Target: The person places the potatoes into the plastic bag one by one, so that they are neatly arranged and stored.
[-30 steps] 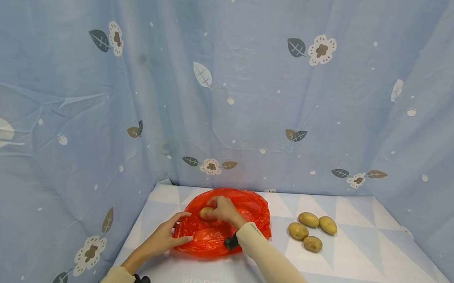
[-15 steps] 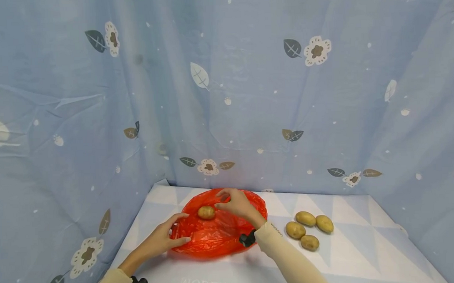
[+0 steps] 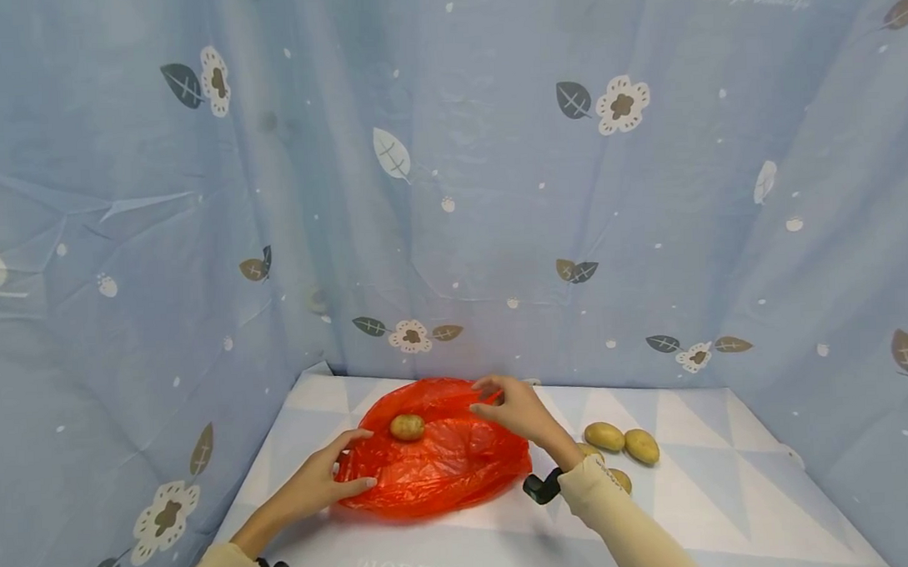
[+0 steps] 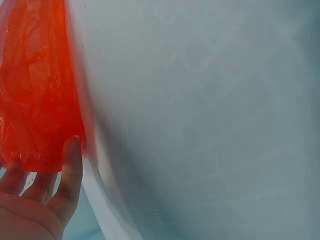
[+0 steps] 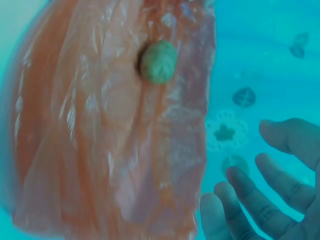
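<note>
A red plastic bag (image 3: 453, 471) lies spread open on the table, and one potato (image 3: 407, 428) rests inside it toward the left. My left hand (image 3: 327, 478) is at the bag's left edge with thumb and fingers spread apart. In the left wrist view its fingertips touch the red plastic. Over the bag's right rim hovers my right hand (image 3: 520, 408), its fingers loosely bent and holding nothing. The right wrist view shows that hand (image 5: 275, 195) beside the bag, apart from the potato (image 5: 158, 62).
To the right of the bag lie several potatoes (image 3: 605, 437), some partly hidden behind my right forearm (image 3: 620, 511). A patterned blue curtain (image 3: 496, 190) hangs behind and at both sides of the table (image 3: 701, 475).
My right hand has let go of the potato inside the bag and moved right to the bag's right rim. The left hand has stayed at the left edge.
</note>
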{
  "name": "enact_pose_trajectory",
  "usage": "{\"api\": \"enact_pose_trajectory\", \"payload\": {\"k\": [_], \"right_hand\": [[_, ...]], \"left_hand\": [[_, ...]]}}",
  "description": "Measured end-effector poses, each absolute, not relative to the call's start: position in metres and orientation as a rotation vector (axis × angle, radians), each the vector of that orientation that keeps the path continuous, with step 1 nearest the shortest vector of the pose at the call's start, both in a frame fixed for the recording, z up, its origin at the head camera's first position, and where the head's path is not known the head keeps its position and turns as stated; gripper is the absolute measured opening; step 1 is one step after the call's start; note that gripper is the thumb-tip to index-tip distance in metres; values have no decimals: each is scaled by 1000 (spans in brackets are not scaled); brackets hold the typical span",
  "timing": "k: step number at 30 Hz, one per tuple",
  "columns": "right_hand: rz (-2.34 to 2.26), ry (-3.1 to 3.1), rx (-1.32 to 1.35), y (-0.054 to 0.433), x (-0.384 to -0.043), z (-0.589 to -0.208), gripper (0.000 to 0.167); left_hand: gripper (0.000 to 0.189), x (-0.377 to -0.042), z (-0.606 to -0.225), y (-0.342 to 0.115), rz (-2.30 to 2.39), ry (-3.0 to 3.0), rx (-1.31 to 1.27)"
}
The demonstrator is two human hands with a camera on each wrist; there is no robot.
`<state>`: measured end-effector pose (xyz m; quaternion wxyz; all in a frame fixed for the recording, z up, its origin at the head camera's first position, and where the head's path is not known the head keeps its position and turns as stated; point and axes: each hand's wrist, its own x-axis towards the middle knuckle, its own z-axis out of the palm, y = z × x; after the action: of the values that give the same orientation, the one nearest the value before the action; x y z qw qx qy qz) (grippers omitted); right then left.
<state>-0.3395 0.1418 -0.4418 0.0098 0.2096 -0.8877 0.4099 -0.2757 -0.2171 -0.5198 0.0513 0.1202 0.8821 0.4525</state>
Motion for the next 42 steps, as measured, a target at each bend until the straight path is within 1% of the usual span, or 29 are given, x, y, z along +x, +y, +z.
{"api": "enact_pose_trajectory", "payload": {"k": [6, 11, 19, 30, 37, 42], "right_hand": [[1339, -2734, 553, 167, -331, -434, 29], [1292, -2724, 481, 188, -324, -435, 35], [1229, -2709, 385, 221, -310, -442, 32], [1212, -2737, 234, 256, -292, -454, 35], [1219, -2772, 101, 278, -278, -462, 41], [1278, -2769, 53, 296, -270, -471, 39]], "left_hand": [[73, -275, -521, -219, 1375, 2691, 348], [72, -274, -521, -219, 1384, 2688, 318], [72, -272, -521, -218, 1387, 2692, 300], [73, -272, -521, -218, 1404, 2684, 298], [73, -273, -519, -216, 1409, 2681, 277], [73, -274, -521, -216, 1408, 2674, 259]]}}
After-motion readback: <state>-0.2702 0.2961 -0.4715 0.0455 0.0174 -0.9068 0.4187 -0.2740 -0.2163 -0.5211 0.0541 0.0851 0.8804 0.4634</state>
